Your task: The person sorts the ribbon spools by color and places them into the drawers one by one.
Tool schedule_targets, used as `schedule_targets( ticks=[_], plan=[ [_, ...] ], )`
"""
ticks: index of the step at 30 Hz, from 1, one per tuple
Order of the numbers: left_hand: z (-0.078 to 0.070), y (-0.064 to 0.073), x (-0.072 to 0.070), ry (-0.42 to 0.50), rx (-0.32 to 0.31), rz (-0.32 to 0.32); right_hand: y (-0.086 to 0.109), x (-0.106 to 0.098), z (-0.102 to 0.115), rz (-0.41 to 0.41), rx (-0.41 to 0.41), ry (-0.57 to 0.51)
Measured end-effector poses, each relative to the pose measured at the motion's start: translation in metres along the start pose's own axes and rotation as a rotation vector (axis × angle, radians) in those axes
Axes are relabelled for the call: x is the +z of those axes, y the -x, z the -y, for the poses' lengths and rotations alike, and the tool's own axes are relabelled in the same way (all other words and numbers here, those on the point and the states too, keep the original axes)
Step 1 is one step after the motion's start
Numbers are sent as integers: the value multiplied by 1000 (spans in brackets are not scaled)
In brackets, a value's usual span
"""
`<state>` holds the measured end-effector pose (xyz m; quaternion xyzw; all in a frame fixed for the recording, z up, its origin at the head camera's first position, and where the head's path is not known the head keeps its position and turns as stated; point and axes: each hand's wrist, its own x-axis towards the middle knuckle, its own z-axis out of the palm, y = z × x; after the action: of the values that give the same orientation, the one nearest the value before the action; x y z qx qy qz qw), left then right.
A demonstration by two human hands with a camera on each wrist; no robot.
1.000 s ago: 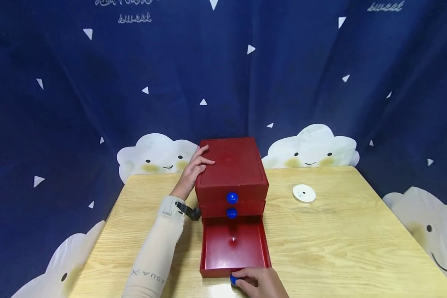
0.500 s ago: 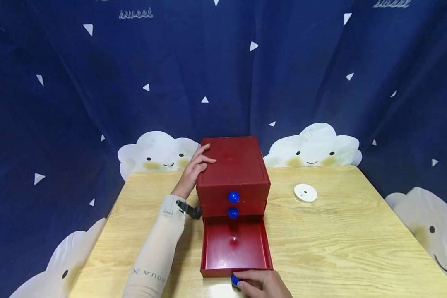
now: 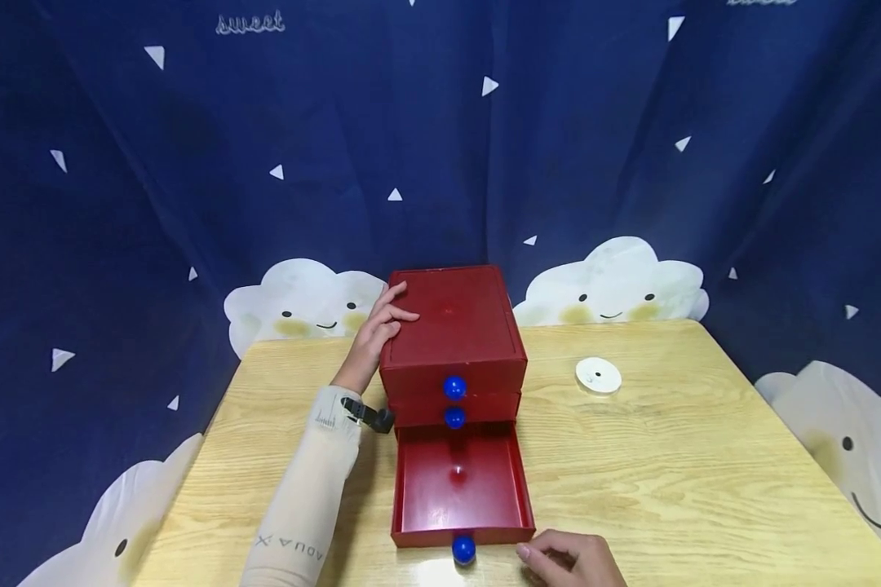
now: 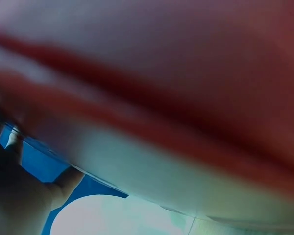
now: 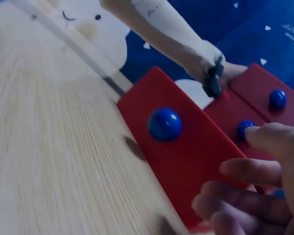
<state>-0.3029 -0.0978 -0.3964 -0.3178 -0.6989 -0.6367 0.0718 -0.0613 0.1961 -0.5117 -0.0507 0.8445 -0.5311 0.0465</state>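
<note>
A red drawer unit (image 3: 455, 318) with blue ball knobs stands on the table. Its bottom drawer (image 3: 462, 536) is pulled out and shows a bare red inside; the two drawers above are pushed in. My left hand (image 3: 376, 330) rests on the unit's left top edge with its fingers spread over the top. Just right of the bottom drawer's front corner is my right hand (image 3: 573, 558), fingers loosely bent and holding nothing. The bottom knob (image 5: 164, 124) stands free of it in the right wrist view. A blurred red surface fills most of the left wrist view.
On the wooden table (image 3: 675, 465), a white disc (image 3: 598, 376) with a small centre hole lies right of the unit. A dark blue curtain (image 3: 440, 122) with cloud and triangle prints hangs close behind. A black strap (image 3: 367, 414) circles the left wrist.
My right hand has let go of the bottom drawer's knob and moved to the right. The drawer stays pulled out, and my left hand keeps its place on the unit.
</note>
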Motion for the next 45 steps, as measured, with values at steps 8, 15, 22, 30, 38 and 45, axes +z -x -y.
schedule_targets(
  ticks=[8,15,22,30,38,45],
  plan=[
    [-6,-1,0,-3,26,-18,-8,-15,-14,-378,-3,43],
    [-7,1,0,6,20,-16,-31,-39,-41,-494,-101,230],
    [-8,-1,-2,2,38,-20,-63,-67,-56,-513,-147,341],
    [-6,-2,-1,8,43,-11,-109,-98,-62,-491,-127,391],
    [12,0,-1,42,11,-14,-140,-111,-78,-490,-24,419],
    [3,4,1,36,17,-13,-171,-121,-89,-482,70,496]
  ],
)
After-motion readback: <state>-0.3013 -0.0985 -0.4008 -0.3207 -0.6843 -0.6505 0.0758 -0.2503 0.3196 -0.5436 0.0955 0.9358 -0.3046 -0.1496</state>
